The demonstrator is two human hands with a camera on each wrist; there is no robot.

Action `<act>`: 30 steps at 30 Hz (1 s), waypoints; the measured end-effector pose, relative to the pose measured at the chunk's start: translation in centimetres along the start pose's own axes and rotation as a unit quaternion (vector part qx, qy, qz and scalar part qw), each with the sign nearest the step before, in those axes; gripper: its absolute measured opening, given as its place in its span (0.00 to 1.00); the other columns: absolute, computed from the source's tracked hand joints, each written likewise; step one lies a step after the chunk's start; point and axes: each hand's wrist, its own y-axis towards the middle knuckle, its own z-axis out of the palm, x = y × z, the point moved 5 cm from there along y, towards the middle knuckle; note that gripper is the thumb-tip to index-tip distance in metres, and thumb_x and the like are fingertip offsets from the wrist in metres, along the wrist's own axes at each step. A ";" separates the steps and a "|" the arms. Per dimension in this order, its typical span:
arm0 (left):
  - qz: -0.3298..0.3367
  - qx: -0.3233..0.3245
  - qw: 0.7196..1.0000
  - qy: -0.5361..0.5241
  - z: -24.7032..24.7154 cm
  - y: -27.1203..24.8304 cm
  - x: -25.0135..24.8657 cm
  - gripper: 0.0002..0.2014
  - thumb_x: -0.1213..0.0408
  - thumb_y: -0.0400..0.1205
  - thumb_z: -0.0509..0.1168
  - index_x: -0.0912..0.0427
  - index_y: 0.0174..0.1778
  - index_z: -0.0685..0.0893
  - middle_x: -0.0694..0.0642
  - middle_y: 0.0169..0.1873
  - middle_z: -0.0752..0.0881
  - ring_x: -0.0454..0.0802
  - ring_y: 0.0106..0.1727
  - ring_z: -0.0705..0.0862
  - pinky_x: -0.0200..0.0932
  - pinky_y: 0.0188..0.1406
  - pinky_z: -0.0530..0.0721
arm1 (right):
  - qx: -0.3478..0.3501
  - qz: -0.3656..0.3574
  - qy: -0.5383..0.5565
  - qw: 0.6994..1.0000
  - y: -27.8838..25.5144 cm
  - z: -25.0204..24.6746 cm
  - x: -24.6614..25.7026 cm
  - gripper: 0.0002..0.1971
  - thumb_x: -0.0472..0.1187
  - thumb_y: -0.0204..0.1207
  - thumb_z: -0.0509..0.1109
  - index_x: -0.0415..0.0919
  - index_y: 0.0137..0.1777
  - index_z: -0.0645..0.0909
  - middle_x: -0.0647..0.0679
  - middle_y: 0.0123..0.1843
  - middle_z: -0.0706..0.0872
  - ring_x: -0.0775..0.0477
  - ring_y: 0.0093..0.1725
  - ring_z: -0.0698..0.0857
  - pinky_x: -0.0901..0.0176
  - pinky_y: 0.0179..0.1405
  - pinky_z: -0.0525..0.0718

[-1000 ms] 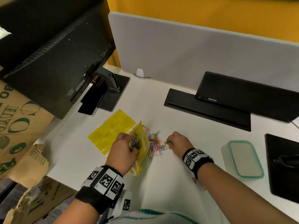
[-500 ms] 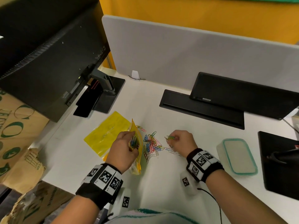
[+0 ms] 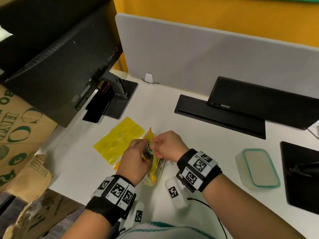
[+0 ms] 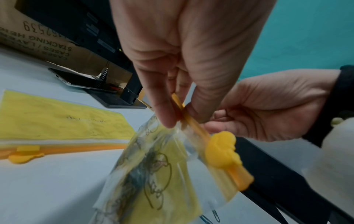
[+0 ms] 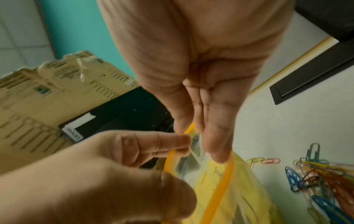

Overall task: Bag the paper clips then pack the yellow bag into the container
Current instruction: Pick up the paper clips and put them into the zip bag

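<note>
While left hand [image 3: 136,161] pinches the yellow bag [image 4: 159,169] rim open mid-desk, right hand [image 3: 166,145], fingers straight, drops clips in; keep the mouth wide. Loose paper clips [image 5: 314,180] at 4 o'clock.

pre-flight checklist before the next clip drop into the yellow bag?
1. Bag mouth held open: ok. The left hand pinches the orange zip rim of the yellow bag.
2. Right hand at the mouth: ok, its fingers point down at the opening.
3. Clips in the right hand: cannot tell, none visible at the fingertips.
4. Loose paper clips left on the desk: not ok, a pile remains beside the bag.
5. Slider clear of the opening: ok, it sits at the end of the zip.
6. Container ready: not ok, lid on.
</note>
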 end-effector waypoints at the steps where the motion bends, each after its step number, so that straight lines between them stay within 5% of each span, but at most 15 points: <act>1: -0.002 -0.003 1.000 -0.001 -0.2 -0.1 0.2 0.34 0.72 0.67 0.70 0.55 0.71 0.73 0.54 0.67 0.75 0.58 0.50 0.85 0.32 0.50 0.73 | -0.009 0.001 0.043 0.999 0.1 -0.4 0.0 0.07 0.30 0.73 0.67 0.26 0.46 0.84 0.31 0.41 0.88 0.35 0.36 0.87 0.45 0.41 0.90; 3: -0.016 -0.012 1.000 -0.004 -0.9 -0.4 0.7 0.33 0.72 0.66 0.70 0.55 0.70 0.74 0.54 0.66 0.75 0.58 0.49 0.84 0.34 0.49 0.74 | -0.051 0.018 0.135 0.989 0.8 -1.4 0.0 0.11 0.27 0.77 0.60 0.31 0.47 0.85 0.39 0.36 0.85 0.44 0.29 0.83 0.57 0.27 0.84; 6: -0.034 -0.027 0.999 -0.006 -1.8 -0.9 1.6 0.31 0.71 0.68 0.70 0.55 0.68 0.75 0.53 0.66 0.75 0.52 0.42 0.81 0.33 0.46 0.73 | -0.099 -0.048 -0.030 0.993 4.0 -2.5 0.0 0.17 0.27 0.77 0.58 0.36 0.60 0.83 0.42 0.47 0.87 0.41 0.46 0.87 0.58 0.44 0.82; 9: -0.035 -0.033 0.999 -0.004 -2.3 -1.1 2.3 0.28 0.70 0.70 0.69 0.55 0.68 0.76 0.53 0.66 0.76 0.47 0.38 0.79 0.31 0.45 0.72 | 0.060 -0.094 -0.374 0.920 6.5 0.4 -0.8 0.30 0.24 0.74 0.60 0.43 0.76 0.68 0.42 0.75 0.75 0.40 0.71 0.76 0.53 0.72 0.74; 11: -0.033 -0.026 0.999 -0.004 -2.3 -1.2 2.5 0.28 0.70 0.70 0.68 0.55 0.68 0.76 0.52 0.66 0.75 0.48 0.39 0.81 0.29 0.45 0.72 | 0.140 -0.131 -0.479 0.857 6.9 2.2 -1.7 0.33 0.23 0.74 0.60 0.40 0.79 0.60 0.40 0.79 0.66 0.37 0.74 0.71 0.43 0.72 0.74; 14: -0.034 -0.017 0.999 -0.007 -2.3 -1.2 2.7 0.28 0.69 0.71 0.68 0.54 0.69 0.74 0.51 0.67 0.74 0.48 0.40 0.82 0.28 0.45 0.71 | 0.160 -0.148 -0.529 0.820 7.7 2.9 -3.1 0.36 0.23 0.73 0.62 0.37 0.80 0.53 0.41 0.82 0.58 0.37 0.74 0.68 0.43 0.66 0.77; 21: -0.023 0.007 1.000 -0.012 -1.8 -0.5 2.1 0.29 0.69 0.71 0.68 0.53 0.70 0.74 0.50 0.67 0.74 0.46 0.35 0.81 0.33 0.46 0.74 | 0.154 -0.100 -0.524 0.831 6.5 0.1 -7.8 0.38 0.25 0.77 0.58 0.41 0.82 0.43 0.46 0.86 0.43 0.45 0.84 0.49 0.43 0.81 0.58; 24: -0.007 0.019 1.000 -0.005 -1.2 0.0 1.5 0.29 0.69 0.70 0.68 0.54 0.69 0.74 0.51 0.67 0.74 0.51 0.45 0.84 0.32 0.49 0.73 | 0.126 -0.074 -0.504 0.851 4.9 -2.1 -10.2 0.38 0.24 0.77 0.54 0.44 0.82 0.42 0.49 0.86 0.42 0.47 0.84 0.46 0.46 0.81 0.57; 27: 0.001 0.027 1.000 0.006 -0.7 0.3 1.1 0.29 0.68 0.71 0.68 0.55 0.70 0.74 0.52 0.68 0.74 0.54 0.52 0.84 0.32 0.52 0.73 | 0.086 -0.062 -0.473 0.875 3.2 -3.8 -12.1 0.39 0.21 0.75 0.55 0.45 0.82 0.46 0.50 0.86 0.45 0.49 0.84 0.49 0.54 0.81 0.59; 30: 0.012 0.028 0.999 0.010 -0.6 0.6 0.9 0.29 0.68 0.71 0.69 0.56 0.69 0.74 0.53 0.67 0.74 0.55 0.51 0.84 0.32 0.51 0.73 | 0.049 -0.078 -0.418 0.904 1.5 -4.2 -13.1 0.33 0.25 0.76 0.56 0.46 0.80 0.59 0.48 0.83 0.61 0.46 0.80 0.61 0.56 0.77 0.64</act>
